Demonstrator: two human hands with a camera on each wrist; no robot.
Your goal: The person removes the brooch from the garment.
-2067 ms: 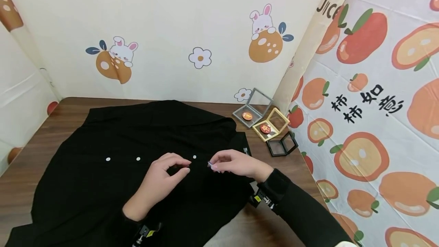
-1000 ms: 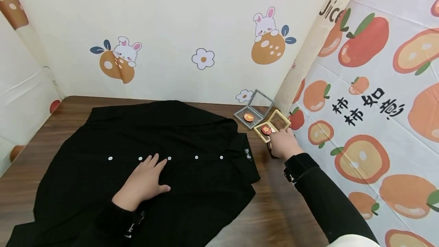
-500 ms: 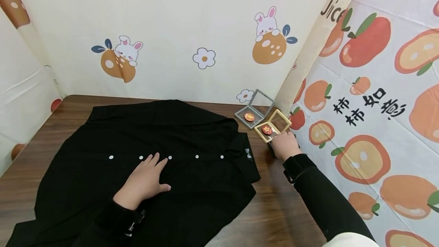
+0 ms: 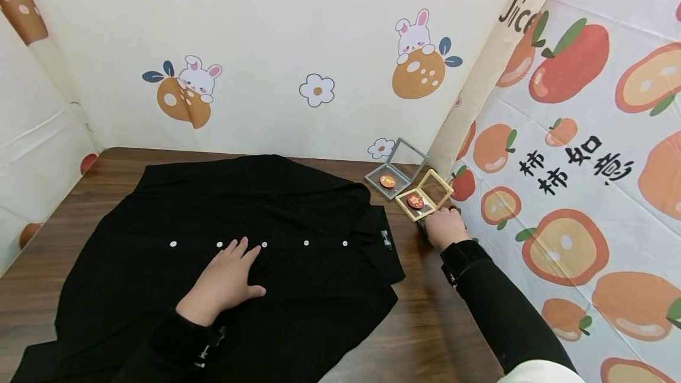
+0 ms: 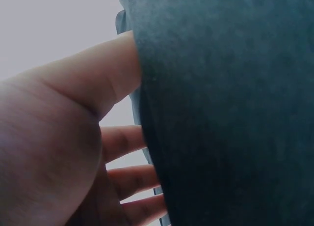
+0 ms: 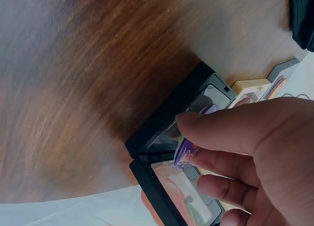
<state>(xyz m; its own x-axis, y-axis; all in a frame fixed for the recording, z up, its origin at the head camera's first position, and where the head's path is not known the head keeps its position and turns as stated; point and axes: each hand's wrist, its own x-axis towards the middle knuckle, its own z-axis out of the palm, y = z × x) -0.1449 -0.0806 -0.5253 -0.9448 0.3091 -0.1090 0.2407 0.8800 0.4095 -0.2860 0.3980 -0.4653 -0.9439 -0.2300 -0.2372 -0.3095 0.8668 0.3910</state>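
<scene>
A black shirt [image 4: 133, 288] with several white buttons lies spread on the wooden table. My left hand [image 4: 220, 285] rests on it with fingers straight and spread, beside the button row. In the left wrist view, dark cloth [image 5: 221, 108] covers the fingertips. At the right, my right hand [image 4: 446, 228] is over a small black display case, mostly hidden in the head view. The right wrist view shows thumb and forefinger pinching a small purple round badge [image 6: 185, 152] at the opened black case [image 6: 164, 108], which has clear panels.
Behind the right hand stand an opened gold case [image 4: 415, 204] with a red round badge and an opened grey case [image 4: 391, 182] with an orange-red one. A printed cloth wall [image 4: 351, 117] rises behind the table, and a persimmon-print cloth [image 4: 564, 241] hangs at the right.
My right hand left the shirt front for the black case and has since shifted slightly there. My left hand opened flat and moved left onto the shirt, then stayed.
</scene>
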